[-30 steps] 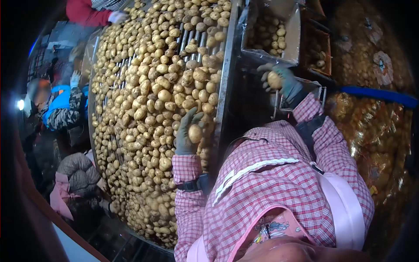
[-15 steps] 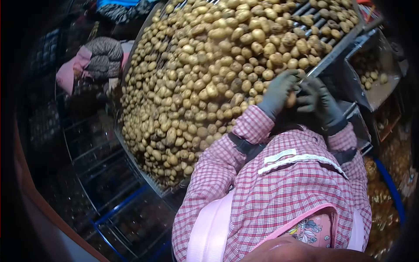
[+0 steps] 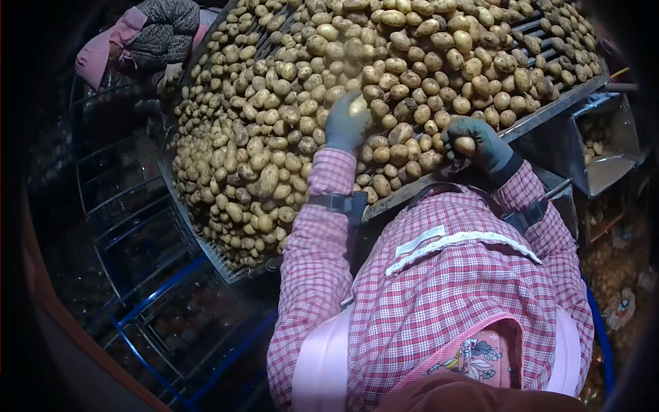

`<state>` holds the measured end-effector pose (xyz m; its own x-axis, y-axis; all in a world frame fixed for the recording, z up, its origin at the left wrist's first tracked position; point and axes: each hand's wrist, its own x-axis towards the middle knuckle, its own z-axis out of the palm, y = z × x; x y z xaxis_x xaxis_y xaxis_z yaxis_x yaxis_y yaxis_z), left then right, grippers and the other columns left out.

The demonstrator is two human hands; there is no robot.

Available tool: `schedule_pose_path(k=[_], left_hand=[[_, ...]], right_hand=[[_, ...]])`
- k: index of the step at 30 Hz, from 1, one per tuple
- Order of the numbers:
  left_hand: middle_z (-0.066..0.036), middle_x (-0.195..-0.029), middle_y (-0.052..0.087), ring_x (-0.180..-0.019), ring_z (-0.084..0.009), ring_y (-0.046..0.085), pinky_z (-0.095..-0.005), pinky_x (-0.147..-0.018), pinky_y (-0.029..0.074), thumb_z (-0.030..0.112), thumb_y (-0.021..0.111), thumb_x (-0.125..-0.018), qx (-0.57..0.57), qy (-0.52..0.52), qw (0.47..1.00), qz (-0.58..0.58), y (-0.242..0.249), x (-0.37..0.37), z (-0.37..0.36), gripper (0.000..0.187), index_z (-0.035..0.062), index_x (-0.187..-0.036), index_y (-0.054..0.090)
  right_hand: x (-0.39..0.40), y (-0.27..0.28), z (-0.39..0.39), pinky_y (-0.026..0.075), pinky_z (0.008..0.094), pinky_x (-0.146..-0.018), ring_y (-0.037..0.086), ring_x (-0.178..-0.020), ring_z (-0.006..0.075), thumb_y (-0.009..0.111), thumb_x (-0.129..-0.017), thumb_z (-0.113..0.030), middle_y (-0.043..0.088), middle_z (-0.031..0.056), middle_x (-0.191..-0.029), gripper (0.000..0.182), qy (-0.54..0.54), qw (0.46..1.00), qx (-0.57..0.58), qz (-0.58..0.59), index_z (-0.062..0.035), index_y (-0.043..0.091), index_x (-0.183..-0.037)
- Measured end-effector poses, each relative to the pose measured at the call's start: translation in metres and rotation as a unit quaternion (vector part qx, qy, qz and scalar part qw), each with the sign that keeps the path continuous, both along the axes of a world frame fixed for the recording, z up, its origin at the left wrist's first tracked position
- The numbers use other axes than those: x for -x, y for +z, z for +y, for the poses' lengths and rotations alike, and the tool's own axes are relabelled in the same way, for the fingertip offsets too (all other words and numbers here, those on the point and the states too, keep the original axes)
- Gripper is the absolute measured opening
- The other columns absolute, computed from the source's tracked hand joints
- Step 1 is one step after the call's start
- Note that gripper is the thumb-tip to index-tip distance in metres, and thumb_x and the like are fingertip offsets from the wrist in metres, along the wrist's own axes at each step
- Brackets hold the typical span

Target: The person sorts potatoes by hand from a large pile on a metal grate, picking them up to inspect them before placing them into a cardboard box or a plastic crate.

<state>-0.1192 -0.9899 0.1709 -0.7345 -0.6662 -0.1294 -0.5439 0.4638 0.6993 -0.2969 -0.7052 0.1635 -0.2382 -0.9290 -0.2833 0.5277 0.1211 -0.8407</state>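
Observation:
A large heap of potatoes (image 3: pixel 268 180) lies on a metal sorting table. My left hand (image 3: pixel 345 125), in a grey-green glove, reaches over the middle of the heap, its fingers closed round a pale potato (image 3: pixel 357 106). Near the table's front edge, my right hand (image 3: pixel 482 143), gloved alike, grips a small brownish potato (image 3: pixel 465 145) that shows between its curled fingers. Other potatoes lie close around both hands.
The metal rim (image 3: pixel 557 104) runs along the table's front right. Beyond it hangs a metal chute (image 3: pixel 606 167) with potatoes inside. Another person (image 3: pixel 165 33) stands at the upper left, one gloved hand at the table's edge. Blue-edged racks (image 3: pixel 154 295) are at the lower left.
My left hand has moved away from my right hand, leftward over the heap. My right hand now shows a potato in its curled fingers. The whole view has shifted.

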Motion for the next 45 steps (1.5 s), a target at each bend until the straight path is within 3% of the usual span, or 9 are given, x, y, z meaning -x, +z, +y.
schedule_pose_path(k=[5, 8, 10, 18, 22, 25, 28, 35, 45], left_hand=[[-0.017, -0.083, 0.071, -0.069, -0.0142, 0.069, -0.0231, -0.049, 0.052, 0.039, 0.046, -0.103, -0.601, 0.157, 0.766, 0.166, 0.044, -0.014, 0.007, 0.043, 0.0059, -0.120, 0.068], [-0.018, -0.082, 0.073, -0.071, -0.0196, 0.071, -0.0301, -0.055, 0.056, 0.035, 0.045, -0.104, -0.494, 0.130, 0.859, 0.029, 0.058, -0.002, 0.043, 0.040, 0.0060, -0.118, 0.069], [-0.018, -0.100, 0.073, -0.090, -0.0360, 0.072, -0.0429, -0.081, 0.057, 0.031, 0.052, -0.103, -0.019, -0.100, 0.995, -0.006, 0.040, -0.009, 0.066, 0.031, 0.0070, -0.112, 0.070], [-0.013, -0.124, 0.063, -0.108, -0.0346, 0.067, -0.0471, -0.088, 0.056, 0.014, 0.059, -0.092, 0.231, -0.135, 0.946, -0.184, 0.028, -0.022, -0.006, 0.040, 0.0159, -0.131, 0.060], [-0.014, -0.136, 0.057, -0.112, -0.0330, 0.066, -0.0467, -0.093, 0.055, 0.014, 0.060, -0.088, 0.203, -0.189, 0.907, -0.317, 0.030, -0.007, -0.024, 0.055, 0.0207, -0.142, 0.054], [-0.012, -0.113, 0.073, -0.097, -0.0260, 0.072, -0.0367, -0.078, 0.059, 0.019, 0.064, -0.088, -0.148, -0.046, 0.971, -0.181, 0.048, -0.004, -0.043, 0.045, 0.0073, -0.132, 0.063], [-0.012, -0.112, 0.074, -0.100, -0.0242, 0.073, -0.0308, -0.071, 0.060, 0.016, 0.055, -0.096, -0.542, 0.072, 0.834, 0.070, 0.046, -0.010, -0.025, 0.037, -0.0022, -0.127, 0.063], [-0.011, -0.103, 0.072, -0.088, -0.0264, 0.070, -0.0342, -0.065, 0.058, 0.037, 0.061, -0.099, -0.796, 0.071, 0.595, 0.088, 0.025, 0.021, 0.077, 0.038, 0.0070, -0.122, 0.066], [-0.007, -0.119, 0.067, -0.094, -0.0204, 0.068, -0.0333, -0.075, 0.059, 0.035, 0.062, -0.096, -0.648, -0.149, 0.745, -0.044, 0.029, 0.165, 0.198, 0.053, 0.0072, -0.140, 0.055]], right_hand=[[-0.017, 0.033, -0.037, 0.052, 0.0242, -0.061, 0.064, -0.067, 0.0112, 0.059, -0.101, -0.026, 0.067, 0.0034, -0.088, 0.039, 0.062, 0.996, 0.066, 0.000, -0.0040, 0.065, -0.132], [-0.039, 0.055, -0.063, 0.048, 0.0237, -0.050, 0.062, -0.057, 0.0124, 0.050, -0.107, -0.034, 0.065, 0.0041, -0.077, 0.037, 0.058, 0.961, -0.106, -0.251, -0.0020, 0.066, -0.117], [-0.048, 0.040, -0.064, 0.050, 0.0243, -0.055, 0.063, -0.067, 0.0111, 0.054, -0.105, -0.038, 0.068, 0.0030, -0.084, 0.038, 0.087, 0.960, -0.089, -0.250, -0.0045, 0.067, -0.116], [-0.059, 0.035, -0.059, 0.049, 0.0228, -0.051, 0.063, -0.063, 0.0117, 0.054, -0.106, -0.036, 0.068, 0.0033, -0.087, 0.030, 0.037, 0.936, -0.087, -0.339, -0.0085, 0.065, -0.107], [-0.063, 0.035, -0.052, 0.050, 0.0230, -0.051, 0.064, -0.065, 0.0111, 0.053, -0.107, -0.036, 0.068, 0.0033, -0.087, 0.031, 0.019, 0.941, -0.065, -0.332, -0.0074, 0.064, -0.111], [-0.057, 0.041, -0.044, 0.050, 0.0225, -0.052, 0.063, -0.067, 0.0108, 0.052, -0.107, -0.037, 0.068, 0.0029, -0.087, 0.032, 0.006, 0.940, -0.061, -0.335, -0.0075, 0.065, -0.112], [-0.057, 0.043, -0.031, 0.052, 0.0239, -0.050, 0.066, -0.068, 0.0136, 0.056, -0.104, -0.040, 0.069, 0.0064, -0.091, 0.037, -0.031, 0.936, -0.089, -0.338, -0.0045, 0.065, -0.111], [-0.041, 0.007, 0.006, 0.045, 0.0246, -0.049, 0.058, -0.055, 0.0115, 0.055, -0.105, -0.041, 0.070, 0.0058, -0.087, 0.038, -0.040, 0.956, -0.033, -0.289, -0.0046, 0.068, -0.106], [0.010, 0.010, 0.144, 0.050, 0.0246, -0.048, 0.064, -0.055, 0.0137, 0.051, -0.105, -0.051, 0.068, 0.0079, -0.086, 0.047, -0.265, 0.953, -0.055, -0.136, -0.0064, 0.061, -0.114]])
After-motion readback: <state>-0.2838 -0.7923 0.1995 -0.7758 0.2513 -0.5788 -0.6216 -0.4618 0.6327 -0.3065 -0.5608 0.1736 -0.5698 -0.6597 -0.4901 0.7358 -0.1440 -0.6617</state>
